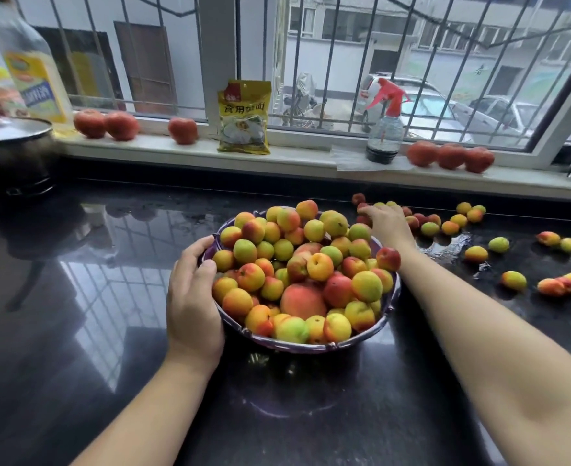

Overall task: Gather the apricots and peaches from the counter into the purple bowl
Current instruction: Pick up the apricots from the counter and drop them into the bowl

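Observation:
The purple bowl (297,346) stands mid-counter, heaped with yellow, green and red apricots and a large peach (302,301). My left hand (193,297) curls round the bowl's left rim. My right hand (386,223) reaches past the bowl's far right side and lies over a cluster of loose apricots (430,228); whether its fingers grip any fruit is hidden. More loose apricots (512,280) lie scattered over the right of the black counter (75,297).
A dark pot with a lid (11,153) stands at the far left beside an oil bottle (36,79). On the windowsill sit red tomatoes (450,156), a yellow packet (243,117) and a spray bottle (385,129). A wet patch (449,245) lies right of the bowl.

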The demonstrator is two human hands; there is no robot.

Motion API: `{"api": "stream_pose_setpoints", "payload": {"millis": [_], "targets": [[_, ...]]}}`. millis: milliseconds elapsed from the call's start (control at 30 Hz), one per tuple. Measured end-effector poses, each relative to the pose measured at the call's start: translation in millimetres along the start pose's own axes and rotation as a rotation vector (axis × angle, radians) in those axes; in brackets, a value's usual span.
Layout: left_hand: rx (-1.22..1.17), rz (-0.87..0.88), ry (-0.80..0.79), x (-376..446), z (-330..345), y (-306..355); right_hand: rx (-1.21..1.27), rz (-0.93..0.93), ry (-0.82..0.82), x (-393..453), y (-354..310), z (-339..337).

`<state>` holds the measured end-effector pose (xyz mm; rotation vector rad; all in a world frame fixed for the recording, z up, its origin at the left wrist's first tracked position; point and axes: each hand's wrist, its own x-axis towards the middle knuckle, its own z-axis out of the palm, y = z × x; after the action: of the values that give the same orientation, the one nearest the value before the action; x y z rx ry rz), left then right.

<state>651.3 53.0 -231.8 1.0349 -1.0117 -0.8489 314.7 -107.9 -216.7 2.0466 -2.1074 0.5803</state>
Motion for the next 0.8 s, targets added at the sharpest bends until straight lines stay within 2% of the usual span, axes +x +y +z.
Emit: {"api": "stream_pose_setpoints", "payload": {"millis": [67, 133, 200, 267, 367, 433, 467, 533, 600, 633, 667, 767, 800], "targets": [[-0.002, -0.005, -0.002, 1, 0, -1, 0.269, 0.119, 0.038, -7, -6, -21], [-0.007, -0.010, -0.009, 0, 0, 0, 0.717, 0.237, 0.043, -27, -20, -60], [-0.015, -0.013, -0.013, -1, 1, 2, 0.966, 0.176, -0.009, -56, -37, -104], [-0.028, -0.019, -0.007, -2, 2, 3, 0.935, -0.010, -0.128, -86, -56, -142], [-0.027, -0.028, -0.001, -2, 1, 4, 0.574, -0.251, -0.289, -113, -81, -164], [-0.006, -0.029, -0.006, -1, -1, 1, 0.321, -0.328, -0.338, -118, -91, -162], [-0.001, -0.029, -0.005, 0, -2, 1, 0.286, -0.336, -0.358, -119, -93, -160], [0.001, -0.037, -0.011, 2, -2, 1, 0.320, -0.271, -0.271, -121, -90, -159], [0.009, -0.045, -0.017, 1, -1, 5, 0.425, -0.113, -0.037, -123, -76, -158], [0.016, -0.047, -0.017, -1, -1, 7, 0.455, -0.033, 0.020, -125, -69, -157], [0.022, -0.049, -0.017, -3, 0, 9, 0.462, 0.030, 0.007, -128, -64, -153], [0.032, -0.051, -0.014, -6, 1, 12, 0.512, 0.098, -0.178, -144, -59, -141], [0.034, -0.057, -0.014, -6, 0, 12, 0.550, 0.092, -0.169, -147, -60, -139]]}}
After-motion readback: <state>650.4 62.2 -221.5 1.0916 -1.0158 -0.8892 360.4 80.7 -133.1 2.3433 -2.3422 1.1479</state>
